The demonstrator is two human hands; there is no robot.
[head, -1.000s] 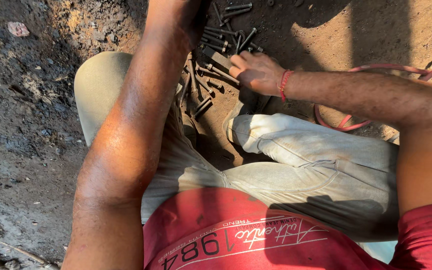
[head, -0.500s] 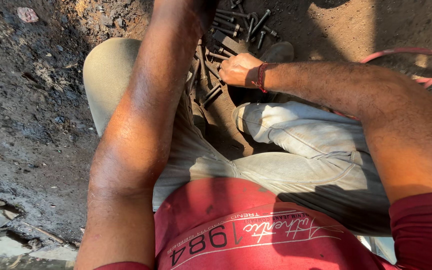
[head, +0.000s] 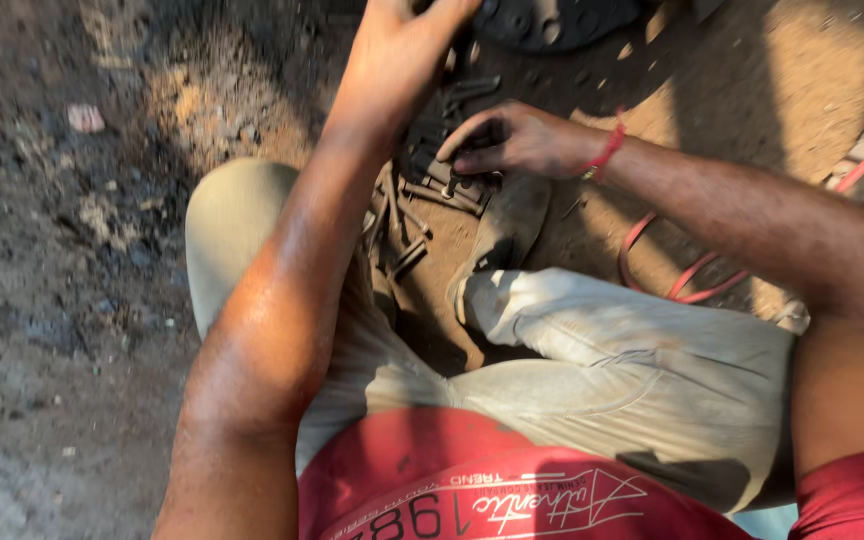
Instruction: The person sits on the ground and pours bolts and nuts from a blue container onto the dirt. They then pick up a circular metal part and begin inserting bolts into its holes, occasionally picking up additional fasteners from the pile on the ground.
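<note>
I squat on dirt ground over a heap of dark metal bolts (head: 422, 195) lying between my knees. My right hand (head: 514, 140), with a red thread on the wrist, rests on the heap with its fingers curled around one bolt. My left hand (head: 402, 45) reaches further ahead to the top edge of the view, next to a dark round metal part (head: 552, 20); its fingertips are cut off by the frame, so what they hold is hidden. My foot in a dusty shoe (head: 502, 235) sits just below the right hand.
A red hose (head: 692, 275) loops over the sandy ground at the right. Dark, oily soil with small stones covers the left side. My light trousers and red shirt fill the bottom of the view.
The view has tilted forward, so the bolt heap and both hands sit lower in the frame. My left hand now shows, stretched toward the round metal part. My right hand stays on the bolts.
</note>
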